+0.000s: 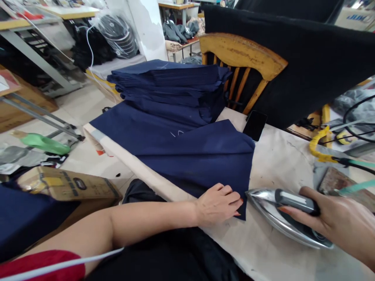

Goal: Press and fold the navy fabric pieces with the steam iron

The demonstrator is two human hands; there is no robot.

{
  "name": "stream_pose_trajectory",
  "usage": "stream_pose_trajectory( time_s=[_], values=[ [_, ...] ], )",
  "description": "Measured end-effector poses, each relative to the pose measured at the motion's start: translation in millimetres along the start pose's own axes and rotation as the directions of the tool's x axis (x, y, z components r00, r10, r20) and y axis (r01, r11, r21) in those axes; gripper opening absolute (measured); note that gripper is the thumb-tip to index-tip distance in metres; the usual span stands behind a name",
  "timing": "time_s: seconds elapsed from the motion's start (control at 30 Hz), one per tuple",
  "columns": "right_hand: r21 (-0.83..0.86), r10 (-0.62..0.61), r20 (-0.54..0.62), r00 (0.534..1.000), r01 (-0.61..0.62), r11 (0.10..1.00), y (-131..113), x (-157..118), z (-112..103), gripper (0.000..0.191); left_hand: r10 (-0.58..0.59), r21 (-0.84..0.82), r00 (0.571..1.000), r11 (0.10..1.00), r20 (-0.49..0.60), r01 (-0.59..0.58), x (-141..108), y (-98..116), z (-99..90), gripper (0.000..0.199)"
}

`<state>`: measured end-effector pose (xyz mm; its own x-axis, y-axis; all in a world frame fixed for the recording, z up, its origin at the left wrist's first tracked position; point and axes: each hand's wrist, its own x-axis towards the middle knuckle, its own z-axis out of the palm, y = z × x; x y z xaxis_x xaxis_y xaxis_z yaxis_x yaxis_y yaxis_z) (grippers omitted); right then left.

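My right hand (331,214) is wrapped around the dark handle of a steam iron (281,222). The iron rests at the right, its tip by the right edge of a navy fabric piece (187,144). On that piece's near right corner lies my left hand (219,205), its fingers bent and pressed together on the cloth; the thumb is hidden. A crease runs across the piece, and small white chalk marks show near its middle. Behind it rises a thick stack of folded navy fabric (170,80).
A pale cloth covers the ironing table (275,164). A phone (255,125) lies near its far edge, by a wooden chair (243,54) and hanging black cloth (307,66). At right are a yellow hook (319,146) and cables. A cardboard box (73,185) stands at left.
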<state>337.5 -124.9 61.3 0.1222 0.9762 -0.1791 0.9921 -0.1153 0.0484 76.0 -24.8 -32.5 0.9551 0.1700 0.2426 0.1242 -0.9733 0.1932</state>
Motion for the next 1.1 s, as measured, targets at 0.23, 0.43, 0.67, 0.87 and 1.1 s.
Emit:
stream_pose_trajectory(
  time_s=[0.23,0.43,0.67,0.87,1.1],
  values=[
    [-0.044,-0.238,0.024,0.971,0.239,0.97,-17,28,3,0.035,-0.124,-0.21,0.988,0.972,-0.095,0.102,-25,-32,-26.1,0.029],
    [-0.11,-0.207,0.041,0.977,0.21,0.971,-51,34,3,0.033,-0.699,-0.361,0.711,0.644,0.082,0.675,-87,-86,-76.8,0.022],
    [-0.042,-0.196,0.109,0.974,0.202,0.978,-73,52,0,0.033,-0.675,-0.405,0.723,0.625,0.148,0.667,-105,-81,-73.6,0.01],
    [-0.125,-0.311,0.048,0.949,0.314,0.941,-103,58,-14,0.036,-0.651,-0.313,0.743,0.681,0.155,0.662,-106,-75,-68.7,0.009],
    [-0.233,-0.46,-0.08,0.884,0.432,0.871,-150,69,-28,0.038,-0.59,-0.284,0.791,0.74,0.161,0.61,-112,-74,-64.7,0.009]
  ],
)
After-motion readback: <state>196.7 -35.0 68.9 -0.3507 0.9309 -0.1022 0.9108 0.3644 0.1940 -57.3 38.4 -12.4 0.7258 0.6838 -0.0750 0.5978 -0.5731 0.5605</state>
